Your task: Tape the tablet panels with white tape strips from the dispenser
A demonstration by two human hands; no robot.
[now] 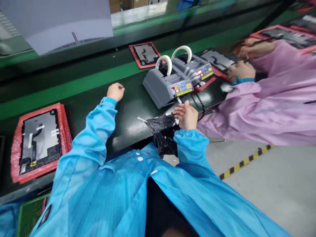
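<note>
My left hand (115,91) rests on the dark conveyor belt (128,108) in a loose fist, with nothing showing in it. My right hand (186,115) reaches to the outlet of the nearer grey tape dispenser (166,84), fingers pinched on a short white strip of tape. Just left of that hand a black plastic bag (160,123) is taped to the belt's front edge, with bits of tape on it. A red tray holding a dark flat panel (39,141) lies at my far left.
A second tape dispenser (194,67) stands behind the first. Another red tray with a panel (145,54) lies further back. At the right a person in a pink coat (266,102) works on more trays (218,61). Yellow-black floor tape (244,161) runs below.
</note>
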